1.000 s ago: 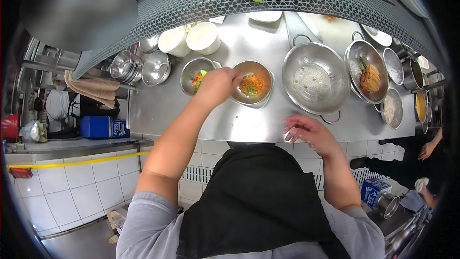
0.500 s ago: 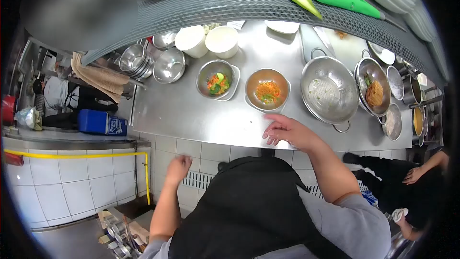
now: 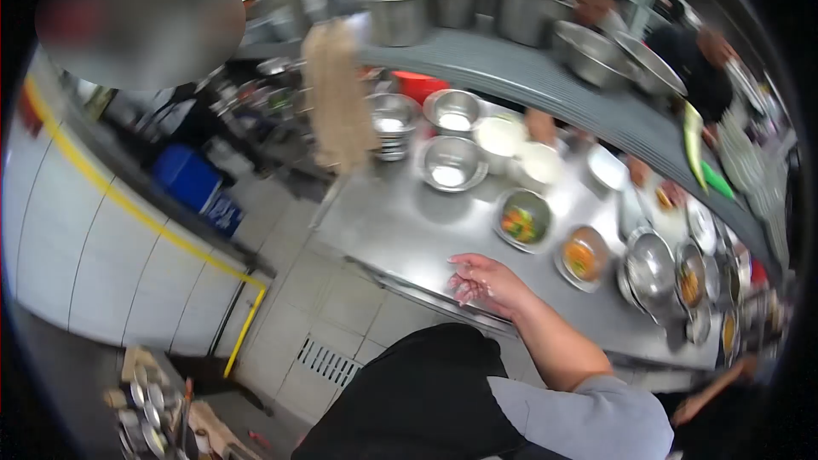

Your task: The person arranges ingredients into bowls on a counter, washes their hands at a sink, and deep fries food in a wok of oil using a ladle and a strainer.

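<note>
My right hand (image 3: 486, 284) hovers at the front edge of the steel table (image 3: 383, 204), fingers curled loosely apart, with nothing in it. Behind it stands a small metal bowl (image 3: 523, 220) holding orange, red and green chopped food. Farther right is a second bowl (image 3: 584, 257) with orange food. My left hand is out of view. Two white tubs (image 3: 499, 136) (image 3: 536, 165) stand behind the bowls, beside some shiny metal bowls (image 3: 452, 163).
A shelf (image 3: 545, 77) with pots runs above the table. Colanders (image 3: 650, 264) stand at the right. A beige towel (image 3: 339, 94) hangs at the left corner. Co-workers' hands (image 3: 540, 126) show behind the table. Ladles and tools (image 3: 153, 413) lie bottom left.
The view has swung left and up, showing more floor and shelf. My left hand drew back from the bowls, then left the view. My right hand still hovers near the table edge.
</note>
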The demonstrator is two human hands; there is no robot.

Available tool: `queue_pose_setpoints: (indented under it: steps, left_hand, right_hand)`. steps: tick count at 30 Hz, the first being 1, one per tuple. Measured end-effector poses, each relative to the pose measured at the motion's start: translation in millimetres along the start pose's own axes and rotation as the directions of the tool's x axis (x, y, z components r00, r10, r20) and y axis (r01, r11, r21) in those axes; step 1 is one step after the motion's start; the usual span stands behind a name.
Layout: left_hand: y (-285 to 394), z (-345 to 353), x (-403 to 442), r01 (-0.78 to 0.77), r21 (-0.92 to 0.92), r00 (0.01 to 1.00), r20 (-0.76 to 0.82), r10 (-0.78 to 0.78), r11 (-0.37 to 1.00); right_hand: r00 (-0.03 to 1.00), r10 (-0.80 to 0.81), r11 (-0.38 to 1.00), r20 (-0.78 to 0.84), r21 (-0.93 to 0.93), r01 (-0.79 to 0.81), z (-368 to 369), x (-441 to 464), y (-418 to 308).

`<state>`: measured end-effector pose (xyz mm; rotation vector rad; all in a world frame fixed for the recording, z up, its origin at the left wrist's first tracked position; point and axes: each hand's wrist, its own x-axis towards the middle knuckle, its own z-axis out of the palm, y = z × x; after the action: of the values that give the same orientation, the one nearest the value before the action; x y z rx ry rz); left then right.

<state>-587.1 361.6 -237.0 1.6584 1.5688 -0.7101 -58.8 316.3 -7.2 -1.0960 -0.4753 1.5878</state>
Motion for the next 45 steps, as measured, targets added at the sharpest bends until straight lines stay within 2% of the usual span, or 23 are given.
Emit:
queue_pose_setpoints:
  steps: [2, 4, 8, 11, 14, 16, 18, 19, 21, 25, 30, 34, 36, 41, 43, 45]
  left_hand:
    - [-18, -16, 11, -0.039, -0.049, 0.991, -0.129, 0.033, 0.998]
    - [-25, -49, 19, -0.055, -0.09, 0.955, -0.294, 0.026, 0.994]
    - [-20, -163, 29, -0.016, -0.207, 0.809, -0.577, -0.109, 0.978]
    - [-19, -249, 38, -0.026, -0.325, 0.736, -0.646, -0.202, 0.945]
    - [-49, -267, 84, -0.041, -0.402, 0.696, -0.669, -0.263, 0.915]
    - [-94, -210, 119, -0.042, -0.362, 0.756, -0.621, -0.207, 0.931]
    - [-113, -167, 119, -0.015, -0.368, 0.864, -0.474, -0.173, 0.93]
    - [-114, -153, 110, 0.045, -0.419, 0.91, -0.357, -0.21, 0.907]
    - [-115, -137, 90, 0.175, -0.506, 0.942, -0.163, -0.293, 0.845]
    - [-117, -115, 55, 0.389, -0.601, 0.902, 0.093, -0.422, 0.698]
    - [-114, -123, 50, 0.504, -0.652, 0.852, 0.269, -0.449, 0.566]
    - [-138, -174, 81, 0.479, -0.661, 0.87, 0.265, -0.416, 0.577]
    - [-158, -211, 103, 0.438, -0.662, 0.89, 0.225, -0.396, 0.608]
    - [-197, -342, 164, 0.272, -0.68, 0.934, 0.016, -0.357, 0.681]
    - [-199, -392, 183, 0.224, -0.716, 0.932, -0.042, -0.36, 0.661]
    - [-195, -421, 204, 0.196, -0.771, 0.93, -0.05, -0.365, 0.606]
  right_hand:
    - [0.993, 0.083, 0.994, 0.089, -0.08, -0.076, 39, 32, -2]
    - [0.986, 0.131, 0.967, 0.102, -0.233, -0.104, 62, 64, -2]
    - [0.976, 0.167, 0.95, 0.141, -0.29, -0.121, 107, 108, -16]
    - [0.976, 0.182, 0.925, 0.12, -0.357, -0.128, 129, 144, -28]
    - [0.97, 0.211, 0.905, 0.122, -0.4, -0.147, 147, 203, -39]
    - [0.955, 0.243, 0.908, 0.172, -0.386, -0.162, 159, 253, -43]
    - [0.94, 0.263, 0.92, 0.219, -0.352, -0.175, 187, 313, -46]
    - [0.913, 0.274, 0.925, 0.301, -0.341, -0.166, 205, 344, -45]
    - [0.86, 0.304, 0.914, 0.41, -0.381, -0.142, 252, 399, -47]
    - [0.751, 0.348, 0.891, 0.561, -0.446, -0.079, 362, 484, -56]
    - [0.662, 0.385, 0.885, 0.643, -0.46, -0.068, 443, 578, -55]
    - [0.69, 0.469, 0.849, 0.551, -0.497, -0.181, 456, 652, -32]
    - [0.713, 0.569, 0.773, 0.41, -0.562, -0.294, 452, 688, -13]
    - [0.747, 0.608, 0.715, 0.268, -0.595, -0.369, 462, 777, -5]
    - [0.737, 0.631, 0.694, 0.241, -0.6, -0.398, 475, 812, -10]
    - [0.731, 0.642, 0.635, 0.232, -0.695, -0.337, 492, 859, -14]
